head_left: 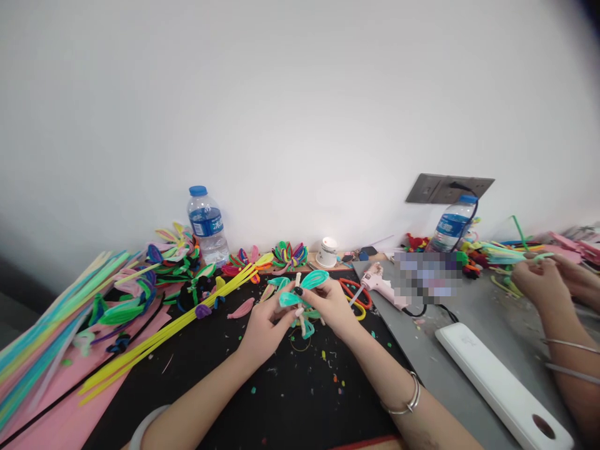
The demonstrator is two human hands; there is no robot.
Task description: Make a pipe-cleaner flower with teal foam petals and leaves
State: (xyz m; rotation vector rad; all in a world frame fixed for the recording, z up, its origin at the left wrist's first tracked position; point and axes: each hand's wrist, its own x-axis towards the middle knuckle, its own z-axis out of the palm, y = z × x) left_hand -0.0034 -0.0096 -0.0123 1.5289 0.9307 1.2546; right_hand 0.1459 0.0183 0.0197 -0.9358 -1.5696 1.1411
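Note:
Between my two hands is a teal pipe-cleaner flower (315, 279) with looped petals and a pale beige stem. My left hand (267, 322) pinches it from the left, thumb toward the stem. On the other side my right hand (330, 309) grips a petal near the top, its dark-nailed thumb in front. The fingers partly hide the flower's middle. Below it, a thin ring (300, 340) lies on the black mat (262, 394). A loose pink petal (241, 308) rests left of my left hand, and red and yellow loops (359, 303) lie just beyond my right hand.
Long pipe cleaners (56, 319) and a yellow bundle (173, 334) cover the left. Bottles (206, 228) and a paper cup (327, 253) stand by the wall. A pink glue gun (382, 286) and white power strip (499, 381) lie right, near another person's hands (544, 281).

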